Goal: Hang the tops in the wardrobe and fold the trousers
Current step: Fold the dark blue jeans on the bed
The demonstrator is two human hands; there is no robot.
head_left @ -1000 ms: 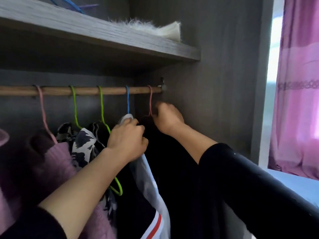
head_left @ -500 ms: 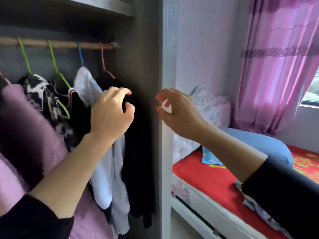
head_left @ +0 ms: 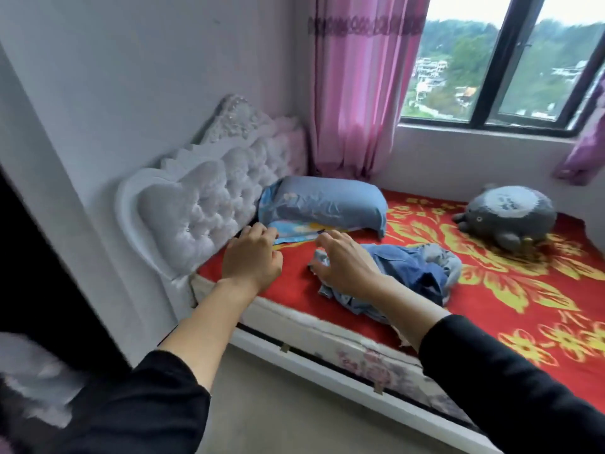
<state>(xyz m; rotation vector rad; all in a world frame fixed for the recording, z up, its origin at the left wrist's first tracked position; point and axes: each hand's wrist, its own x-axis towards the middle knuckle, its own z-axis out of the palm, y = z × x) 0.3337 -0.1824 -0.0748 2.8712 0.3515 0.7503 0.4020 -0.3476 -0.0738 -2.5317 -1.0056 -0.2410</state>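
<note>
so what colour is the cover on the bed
The cover is red with big yellow flowers, clearest in the head view.

Cloth nearly everywhere, most of it soft and matt.
The crumpled trousers [head_left: 415,268] are blue denim, matt and coarse-woven, paler where the inside shows. The bed cover [head_left: 510,290] under them is fuzzy red cloth with yellow flowers. The headboard [head_left: 196,211] is white tufted padding with a faint sheen and a smooth moulded rim. The pillow [head_left: 327,201] is smooth blue cloth, the toy [head_left: 510,211] grey plush, the curtain [head_left: 353,93] thin pink fabric.
</note>
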